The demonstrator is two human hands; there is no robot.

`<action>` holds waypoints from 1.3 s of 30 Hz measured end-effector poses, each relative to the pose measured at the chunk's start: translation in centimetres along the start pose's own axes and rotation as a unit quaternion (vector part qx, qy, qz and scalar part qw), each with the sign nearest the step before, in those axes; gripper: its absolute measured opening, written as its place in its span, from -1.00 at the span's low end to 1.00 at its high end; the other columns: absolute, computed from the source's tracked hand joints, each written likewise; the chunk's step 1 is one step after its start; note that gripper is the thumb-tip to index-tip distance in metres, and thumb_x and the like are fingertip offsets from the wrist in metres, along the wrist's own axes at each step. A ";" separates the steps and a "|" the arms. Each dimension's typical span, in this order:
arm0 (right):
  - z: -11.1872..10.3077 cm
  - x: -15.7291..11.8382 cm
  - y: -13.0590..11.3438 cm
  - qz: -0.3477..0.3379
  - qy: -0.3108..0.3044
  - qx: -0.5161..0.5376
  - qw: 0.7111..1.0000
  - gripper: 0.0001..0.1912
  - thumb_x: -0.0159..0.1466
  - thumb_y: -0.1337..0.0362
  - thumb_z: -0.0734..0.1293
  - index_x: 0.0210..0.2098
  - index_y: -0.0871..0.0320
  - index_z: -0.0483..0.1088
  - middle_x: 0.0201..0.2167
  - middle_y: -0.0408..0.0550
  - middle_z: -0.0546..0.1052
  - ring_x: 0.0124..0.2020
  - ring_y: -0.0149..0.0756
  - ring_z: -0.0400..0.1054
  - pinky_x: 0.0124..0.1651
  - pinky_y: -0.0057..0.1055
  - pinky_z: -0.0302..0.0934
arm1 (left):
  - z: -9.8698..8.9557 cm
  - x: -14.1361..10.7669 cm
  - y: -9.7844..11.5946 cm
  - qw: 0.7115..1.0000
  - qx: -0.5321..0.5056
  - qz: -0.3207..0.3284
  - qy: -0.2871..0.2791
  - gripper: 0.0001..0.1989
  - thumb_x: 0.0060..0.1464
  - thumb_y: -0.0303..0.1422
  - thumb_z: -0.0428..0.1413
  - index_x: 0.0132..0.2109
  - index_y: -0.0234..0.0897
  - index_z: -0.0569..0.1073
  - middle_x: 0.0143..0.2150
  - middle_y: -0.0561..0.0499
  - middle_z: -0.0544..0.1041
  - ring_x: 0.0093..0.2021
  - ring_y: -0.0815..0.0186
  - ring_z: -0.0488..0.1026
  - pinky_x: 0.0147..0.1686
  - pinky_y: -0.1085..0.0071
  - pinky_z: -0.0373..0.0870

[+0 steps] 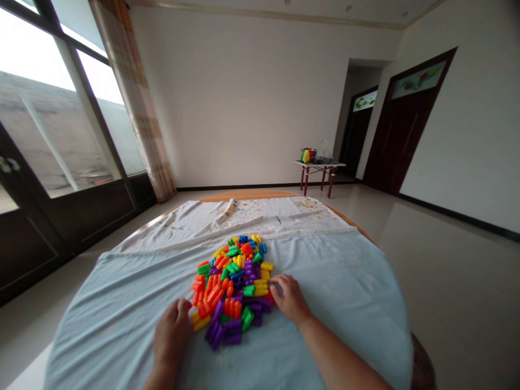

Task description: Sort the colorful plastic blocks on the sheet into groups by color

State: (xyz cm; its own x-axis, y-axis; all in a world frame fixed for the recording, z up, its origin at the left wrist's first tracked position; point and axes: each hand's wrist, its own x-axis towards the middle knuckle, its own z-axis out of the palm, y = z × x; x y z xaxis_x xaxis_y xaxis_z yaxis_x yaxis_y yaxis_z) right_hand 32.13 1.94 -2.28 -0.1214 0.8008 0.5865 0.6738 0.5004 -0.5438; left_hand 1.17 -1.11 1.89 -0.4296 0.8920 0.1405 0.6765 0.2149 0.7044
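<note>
A heap of small plastic pieces [233,279] in orange, purple, green, yellow and blue lies on the light blue cloth [333,287]. At the heap's near left edge is my left hand [173,329], its fingers bent beside orange and yellow pieces; whether they hold one is hidden. My right hand [289,297] rests at the right edge, thumb and fingers apart, next to yellow and red pieces, with nothing seen in its grasp.
A white patterned cloth [260,214] covers the far part of the round wooden table [260,193]. Beyond, a small table [320,164] holds a colourful bag [308,155] and a clear plastic bag [324,153]. Windows and a curtain [136,103] are at left.
</note>
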 end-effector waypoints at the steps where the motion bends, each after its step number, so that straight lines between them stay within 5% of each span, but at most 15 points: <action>1: -0.2 0.1 -0.1 -0.004 0.008 0.015 1.000 -0.80 0.26 0.32 0.20 -0.16 0.17 0.41 -0.18 0.07 0.51 -0.09 -0.17 0.35 0.01 -0.19 0.25 | 0.0 -0.1 0.0 1.000 0.006 -0.001 -0.002 -0.63 0.08 -0.19 -0.21 -0.45 -0.21 0.41 -0.37 -0.07 0.57 -0.29 0.20 0.46 -0.33 0.38 0.30; 7: 0.1 3.1 -3.4 -0.057 -0.023 0.022 0.998 -0.68 0.22 0.22 0.28 -0.06 0.19 0.41 -0.01 0.13 0.43 0.07 -0.10 0.25 0.16 -0.10 0.12 | 0.2 -0.5 0.7 0.999 0.049 0.000 -0.010 -0.62 0.11 -0.17 -0.20 -0.44 -0.21 0.40 -0.39 -0.06 0.54 -0.33 0.24 0.43 -0.39 0.42 0.21; 14: 2.8 5.8 -6.4 0.004 -0.149 0.013 0.989 -0.46 0.06 0.04 0.43 -0.01 0.14 0.42 0.18 0.14 0.24 0.19 0.06 0.14 0.19 -0.02 0.05 | 0.3 -0.7 1.3 0.995 0.098 0.012 -0.009 -0.64 0.13 -0.22 -0.20 -0.49 -0.22 0.36 -0.40 -0.06 0.53 -0.36 0.27 0.41 -0.43 0.43 0.14; 22: -1.6 3.1 -3.9 -0.050 -0.239 0.013 0.970 -0.42 0.05 0.02 0.45 0.03 0.03 0.37 0.13 0.07 0.31 0.18 -0.06 0.16 0.21 -0.09 0.01 | 0.4 -0.6 1.2 0.995 0.097 0.007 -0.015 -0.62 0.14 -0.20 -0.22 -0.44 -0.23 0.39 -0.40 -0.08 0.52 -0.36 0.26 0.40 -0.43 0.43 0.14; 27: -3.7 2.3 -1.7 -0.035 -0.231 -0.016 0.972 -0.52 0.03 0.05 0.46 -0.08 0.04 0.45 0.03 0.03 0.44 0.16 -0.04 0.18 0.21 -0.04 -0.01 | 0.3 -0.5 1.2 0.995 0.097 0.003 -0.022 -0.62 0.12 -0.19 -0.21 -0.45 -0.23 0.40 -0.37 -0.09 0.52 -0.34 0.25 0.39 -0.43 0.43 0.13; 33: -4.0 2.7 -1.0 -0.026 -0.142 0.055 0.988 -0.73 0.17 0.16 0.34 -0.17 0.14 0.47 -0.06 0.06 0.49 0.02 -0.16 0.32 0.12 -0.15 0.14 | 0.3 -0.5 1.2 0.996 0.090 -0.004 -0.024 -0.63 0.12 -0.18 -0.20 -0.41 -0.23 0.41 -0.38 -0.09 0.53 -0.37 0.25 0.39 -0.44 0.43 0.14; 39: -4.9 2.3 -0.9 0.029 -0.136 0.083 0.987 -0.79 0.20 0.18 0.32 -0.22 0.15 0.47 -0.30 -0.05 0.49 -0.31 -0.33 0.36 -0.18 -0.36 0.29 | 0.4 -0.4 1.0 0.996 0.082 -0.007 -0.019 -0.64 0.10 -0.19 -0.21 -0.42 -0.23 0.39 -0.36 -0.09 0.51 -0.32 0.23 0.38 -0.41 0.42 0.14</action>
State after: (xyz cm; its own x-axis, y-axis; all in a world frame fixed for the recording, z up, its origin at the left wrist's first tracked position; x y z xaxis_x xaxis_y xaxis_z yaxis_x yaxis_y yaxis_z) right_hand 34.82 1.74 2.56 -0.2927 0.8774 0.3801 0.5601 0.4795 -0.6755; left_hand 2.22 -1.07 2.29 -0.4182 0.9026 0.1024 0.7605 0.2863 0.5828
